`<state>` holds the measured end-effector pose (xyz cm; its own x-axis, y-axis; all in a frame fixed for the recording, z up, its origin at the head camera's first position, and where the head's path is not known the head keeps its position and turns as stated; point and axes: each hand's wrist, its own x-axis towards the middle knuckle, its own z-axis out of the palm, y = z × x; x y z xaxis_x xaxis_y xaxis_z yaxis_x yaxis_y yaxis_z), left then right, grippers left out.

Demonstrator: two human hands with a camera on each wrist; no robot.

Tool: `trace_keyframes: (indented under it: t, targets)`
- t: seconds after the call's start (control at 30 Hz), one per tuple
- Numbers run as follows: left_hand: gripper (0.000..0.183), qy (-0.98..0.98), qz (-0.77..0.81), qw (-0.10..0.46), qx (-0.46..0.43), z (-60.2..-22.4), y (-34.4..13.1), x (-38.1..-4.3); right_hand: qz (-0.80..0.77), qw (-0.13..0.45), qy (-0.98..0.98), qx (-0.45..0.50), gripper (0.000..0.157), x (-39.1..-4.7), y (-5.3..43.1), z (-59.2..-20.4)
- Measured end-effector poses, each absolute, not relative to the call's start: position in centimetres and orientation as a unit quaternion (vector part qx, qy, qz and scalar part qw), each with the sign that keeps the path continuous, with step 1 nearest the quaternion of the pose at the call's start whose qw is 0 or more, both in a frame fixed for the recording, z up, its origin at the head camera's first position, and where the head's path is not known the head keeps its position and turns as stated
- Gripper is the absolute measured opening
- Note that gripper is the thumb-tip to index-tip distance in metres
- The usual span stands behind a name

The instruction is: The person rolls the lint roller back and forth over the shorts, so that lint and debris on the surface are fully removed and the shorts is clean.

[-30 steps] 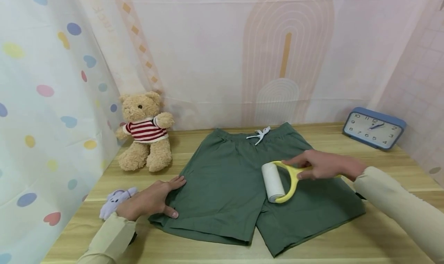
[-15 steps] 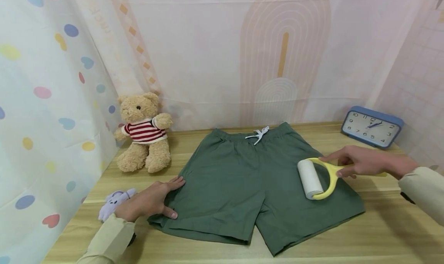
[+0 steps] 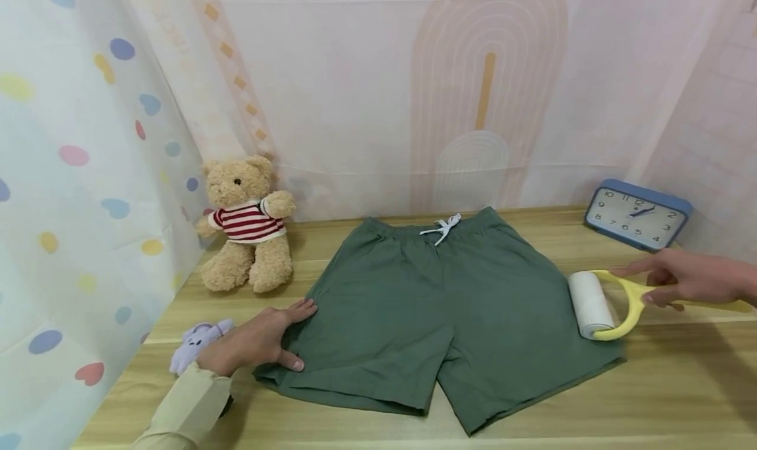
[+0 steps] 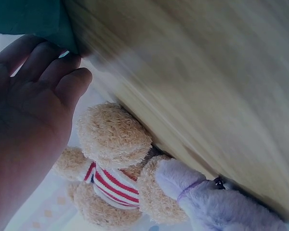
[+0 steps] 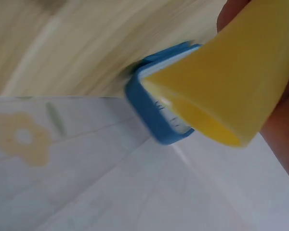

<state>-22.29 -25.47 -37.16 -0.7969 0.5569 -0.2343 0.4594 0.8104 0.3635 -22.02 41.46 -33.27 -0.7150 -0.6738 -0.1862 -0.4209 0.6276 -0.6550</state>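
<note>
Dark green shorts [image 3: 384,305] lie spread flat on the wooden table [image 3: 331,430], their white drawstring [image 3: 442,228] tied at the waistband. My left hand [image 3: 260,338] rests on the left leg's outer edge, thumb and fingers spread. In the left wrist view its fingertips touch the green cloth [image 4: 33,17]. At the far right my right hand [image 3: 692,279] grips the yellow handle [image 5: 226,77] of a lint roller [image 3: 591,305]. The roller's white roll is at the outer edge of the right leg. The right wrist view shows mostly the handle, with little of the hand.
A teddy bear [image 3: 248,223] in a striped shirt sits at the back left. Beside my left wrist lies a small lilac plush toy [image 3: 195,345]. A blue clock [image 3: 639,215] stands at the back right. Printed curtains [image 3: 355,95] hang behind and at the sides.
My right hand has drawn the lint roller rightward across the shorts, from near the middle to the right leg's outer edge. My left hand has stayed in place.
</note>
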Motion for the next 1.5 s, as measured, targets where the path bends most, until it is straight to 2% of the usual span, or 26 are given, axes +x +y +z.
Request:
trace_keyframes:
  t: [0.07,0.23,0.33,0.47,0.57,0.87,1.13,1.3,1.5]
  targets:
    - [0.103,0.938,0.148,0.172,0.263,-37.0,-25.5,-22.3,-0.307,0.212,0.870,-0.322,0.076,-21.8,42.1,-33.4]
    - [0.102,0.940,0.143,0.169,0.258,-36.8,-25.6,-22.3,-0.294,0.170,0.880,-0.332,0.078,-21.5,42.4,-33.5]
    - [0.103,0.937,0.147,0.169,0.267,-36.8,-25.6,-22.3,-0.273,0.128,0.897,-0.324,0.071,-21.3,41.7,-33.0]
    - [0.103,0.934,0.154,0.173,0.270,-37.1,-25.4,-22.2,-0.249,0.089,0.920,-0.290,0.053,-21.0,38.8,-31.8]
    - [0.103,0.935,0.154,0.171,0.270,-37.1,-25.3,-22.1,-0.247,0.074,0.919,-0.298,0.050,-21.4,35.1,-31.1]
    - [0.102,0.939,0.147,0.179,0.256,-37.2,-25.1,-22.2,-0.238,0.102,0.872,-0.416,0.056,-23.4,20.4,-32.7]
    - [0.101,0.938,0.147,0.175,0.261,-37.2,-25.1,-22.3,-0.210,0.178,0.824,-0.495,0.056,-23.2,8.4,-33.2]
    - [0.102,0.941,0.142,0.176,0.251,-37.4,-25.1,-22.2,-0.180,0.196,0.814,-0.516,0.058,-22.8,4.4,-33.4]
    - [0.102,0.942,0.140,0.169,0.254,-37.4,-25.2,-22.3,-0.164,0.212,0.818,-0.509,0.059,-22.5,3.1,-34.1]
